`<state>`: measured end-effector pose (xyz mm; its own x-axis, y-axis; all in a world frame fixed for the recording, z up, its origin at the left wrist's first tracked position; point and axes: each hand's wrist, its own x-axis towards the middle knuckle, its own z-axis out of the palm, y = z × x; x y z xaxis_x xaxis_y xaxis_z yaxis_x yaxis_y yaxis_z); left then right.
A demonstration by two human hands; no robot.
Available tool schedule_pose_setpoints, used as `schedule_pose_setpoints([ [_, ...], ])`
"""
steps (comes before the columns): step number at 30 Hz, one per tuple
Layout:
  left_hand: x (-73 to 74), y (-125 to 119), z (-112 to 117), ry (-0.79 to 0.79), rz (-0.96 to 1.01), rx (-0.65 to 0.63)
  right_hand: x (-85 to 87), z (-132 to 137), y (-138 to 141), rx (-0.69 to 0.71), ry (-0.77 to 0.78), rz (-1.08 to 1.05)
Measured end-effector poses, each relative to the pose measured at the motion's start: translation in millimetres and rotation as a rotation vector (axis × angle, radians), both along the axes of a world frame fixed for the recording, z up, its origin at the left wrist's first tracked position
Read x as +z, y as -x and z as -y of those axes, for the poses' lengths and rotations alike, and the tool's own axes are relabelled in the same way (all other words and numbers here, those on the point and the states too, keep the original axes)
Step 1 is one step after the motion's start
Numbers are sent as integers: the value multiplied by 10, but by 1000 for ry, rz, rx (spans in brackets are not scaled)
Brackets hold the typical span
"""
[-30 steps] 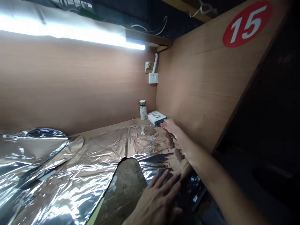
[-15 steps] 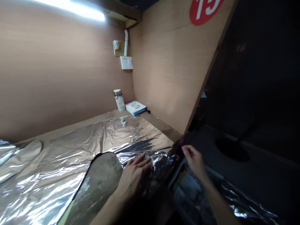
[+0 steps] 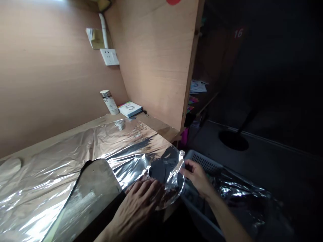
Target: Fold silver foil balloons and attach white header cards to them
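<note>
A large sheet of shiny silver foil (image 3: 75,158) lies spread over the wooden desk (image 3: 161,127). My left hand (image 3: 137,205) presses flat on the foil near the desk's front edge, fingers stretched out, beside a dark rounded cut-out (image 3: 93,188) in the sheet. My right hand (image 3: 195,174) pinches the foil's right corner, which hangs curled over the desk edge.
A small white bottle with a metal cap (image 3: 109,102) and a thin white box (image 3: 130,109) stand in the back corner under a wall socket (image 3: 109,56). A wooden partition (image 3: 156,60) closes the right side. A pale slotted basket (image 3: 202,161) with crumpled foil sits below right.
The view has swung right and down. My right hand came back from the far corner to the desk's front edge and now pinches the foil corner. My left hand stayed pressed on the foil.
</note>
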<state>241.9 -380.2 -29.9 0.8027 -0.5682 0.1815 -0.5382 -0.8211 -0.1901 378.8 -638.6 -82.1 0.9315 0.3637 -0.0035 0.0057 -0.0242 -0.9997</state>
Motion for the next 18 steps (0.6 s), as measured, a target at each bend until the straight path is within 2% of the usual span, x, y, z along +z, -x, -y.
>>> schedule_pose_setpoints([
  [2,-100,2,92,-36,-8,14,50,-15,11,13,141,73],
  [5,-109,-26,156,-88,-103,32,80,-87,43,-150,281,226],
  [8,26,-24,210,-119,-278,43,137,-161,69,-189,288,251],
  [11,232,-37,273,-71,-427,82,222,-263,61,-147,170,173],
  [13,391,-78,277,49,-510,134,262,-351,37,-164,59,118],
  [15,550,-137,222,243,-582,188,278,-432,11,-196,-15,69],
  [18,732,-222,40,570,-625,302,256,-496,-16,-252,-32,41],
])
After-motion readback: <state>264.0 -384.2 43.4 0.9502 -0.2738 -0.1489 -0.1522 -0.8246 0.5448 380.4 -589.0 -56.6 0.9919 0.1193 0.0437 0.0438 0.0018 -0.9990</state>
